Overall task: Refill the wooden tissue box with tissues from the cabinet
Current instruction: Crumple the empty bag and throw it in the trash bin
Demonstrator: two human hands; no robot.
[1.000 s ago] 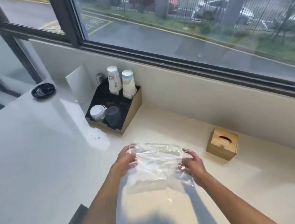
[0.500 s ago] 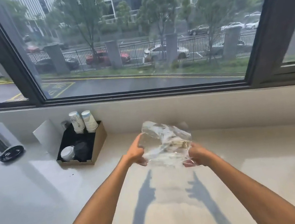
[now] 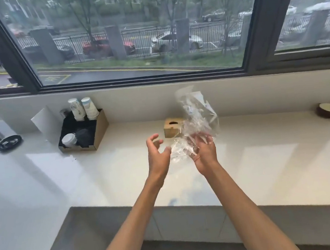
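Apparently near completion: crumpled clear plastic wrapper (image 3: 197,124), seemingly empty, bunched in right hand (image 3: 205,151), fingers closed on its lower end, long axis roughly upright, free end pointing up toward window. Left hand (image 3: 156,155) open, fingers spread, holding nothing, just beside wrapper. Small square wooden tissue box (image 3: 172,127) on white counter (image 3: 82,174) behind hands, oval slot facing up; contents not visible. Remaining, likely: wrapper disposal.
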